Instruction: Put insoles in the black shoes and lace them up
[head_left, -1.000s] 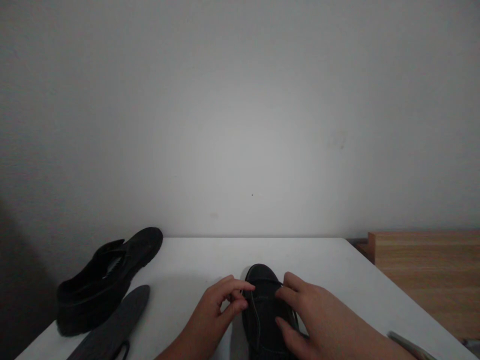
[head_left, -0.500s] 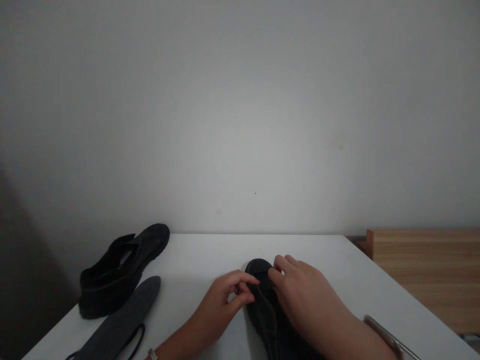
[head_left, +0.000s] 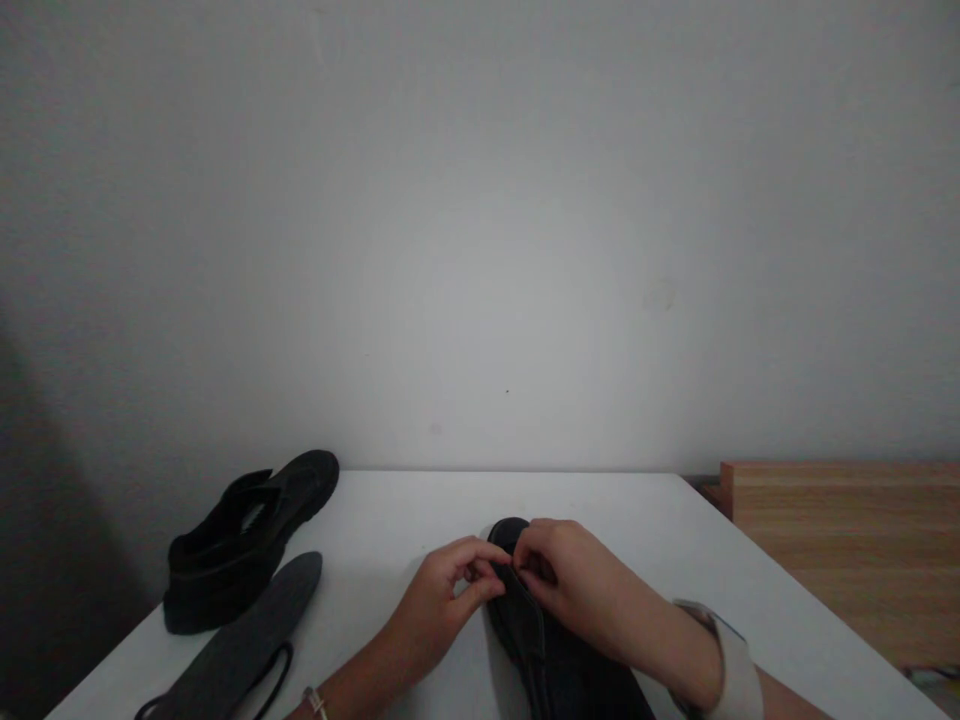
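Observation:
A black shoe [head_left: 517,630] lies on the white table in front of me, toe pointing away. At its left side, my left hand [head_left: 450,600] has thumb and index finger closed on the edge of the upper near the toe. My right hand [head_left: 574,575] reaches over the front of the shoe from the right. Its fingertips are pinched together close to my left fingertips; whatever they hold is hidden. Part of the shoe is covered by my right hand and forearm.
On the left of the white table [head_left: 420,510] stands another black shoe [head_left: 225,560]. Beside it lies a dark grey insole [head_left: 251,630] with a thin black cord [head_left: 279,680] next to it. A wall rises behind the table, and a wooden panel [head_left: 840,550] stands at right.
My right hand has moved left and turned, its fingers now pinching near my left fingertips. My left hand has stayed nearly where it was.

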